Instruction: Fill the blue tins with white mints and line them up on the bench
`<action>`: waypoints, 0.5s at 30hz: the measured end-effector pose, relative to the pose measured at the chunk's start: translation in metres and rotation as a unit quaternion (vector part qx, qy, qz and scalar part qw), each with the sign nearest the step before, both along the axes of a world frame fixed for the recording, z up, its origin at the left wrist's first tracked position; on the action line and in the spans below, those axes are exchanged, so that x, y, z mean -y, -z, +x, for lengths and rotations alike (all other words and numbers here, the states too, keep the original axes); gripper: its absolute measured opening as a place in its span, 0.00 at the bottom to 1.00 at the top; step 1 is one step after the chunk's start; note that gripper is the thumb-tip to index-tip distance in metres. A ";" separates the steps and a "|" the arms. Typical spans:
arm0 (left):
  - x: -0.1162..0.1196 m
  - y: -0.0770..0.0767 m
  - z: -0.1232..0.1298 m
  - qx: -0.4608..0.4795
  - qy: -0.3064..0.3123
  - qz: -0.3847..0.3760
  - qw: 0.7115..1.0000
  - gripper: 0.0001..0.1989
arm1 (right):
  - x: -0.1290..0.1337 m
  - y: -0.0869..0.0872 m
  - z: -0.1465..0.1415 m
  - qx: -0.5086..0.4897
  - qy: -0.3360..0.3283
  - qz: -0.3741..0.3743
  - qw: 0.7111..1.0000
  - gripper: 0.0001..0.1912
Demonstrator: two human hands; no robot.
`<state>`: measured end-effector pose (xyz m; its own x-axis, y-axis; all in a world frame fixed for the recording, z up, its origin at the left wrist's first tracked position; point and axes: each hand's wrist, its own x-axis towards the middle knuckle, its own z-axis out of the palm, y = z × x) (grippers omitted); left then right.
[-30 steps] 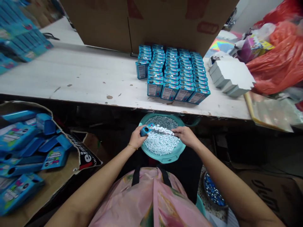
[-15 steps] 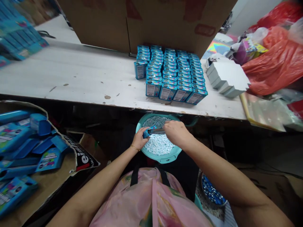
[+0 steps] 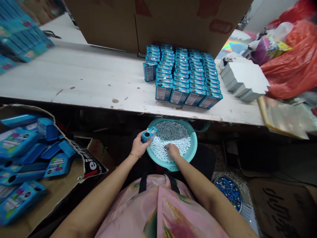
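Cluttered packing room, viewed from above the person's lap: a blue tin (image 3: 150, 135) sits firmly in the left hand (image 3: 137, 145), held over the upper left of a teal plastic basin (image 3: 194, 142), with its round open end facing up and toward the camera. The left fingers wrap the tin's body, the wrist is turned inward, and a gold bracelet (image 3: 135, 155) circles the wrist. The right hand (image 3: 172, 151) is curled downward into small white pieces (image 3: 158, 150) in the basin, its fingertips buried among them; a small silvery object (image 3: 166, 148) shows there, too small to identify, and whether the hand grips it cannot be told. Greyer pieces (image 3: 170, 130) fill the basin's far half. Handling seems best with the tin's opening kept level and above the basin, and with slow fingers, so that stray pieces fall back into the heap. Both forearms angle inward from a pink apron (image 3: 158, 211). Beyond, on a scuffed white table (image 3: 74, 72), blue tins stand in tight rows (image 3: 188, 79) beside folded white card (image 3: 244, 77). An opened carton (image 3: 59, 188) of blue packets lies at left, a dish of blue pieces (image 3: 228, 191) sits low at right, and red plastic bags (image 3: 289, 62) are heaped farther off.
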<state>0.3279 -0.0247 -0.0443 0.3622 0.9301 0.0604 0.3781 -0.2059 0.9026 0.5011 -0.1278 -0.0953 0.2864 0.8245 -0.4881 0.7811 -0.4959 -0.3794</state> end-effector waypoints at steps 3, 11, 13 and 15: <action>-0.001 -0.006 0.000 0.000 0.000 -0.014 1.000 0.26 | -0.001 0.004 0.009 -0.078 0.009 0.020 0.997 0.14; -0.005 -0.010 0.005 -0.003 0.003 0.010 1.000 0.24 | 0.024 -0.067 0.064 -0.215 0.024 0.122 0.969 0.18; -0.003 -0.005 0.009 -0.009 0.027 0.033 0.999 0.23 | 0.024 -0.099 0.071 -0.200 -0.015 0.141 0.970 0.18; 0.002 -0.002 0.015 -0.017 0.060 0.053 0.997 0.23 | 0.020 -0.129 0.071 -0.147 -0.063 0.139 0.977 0.18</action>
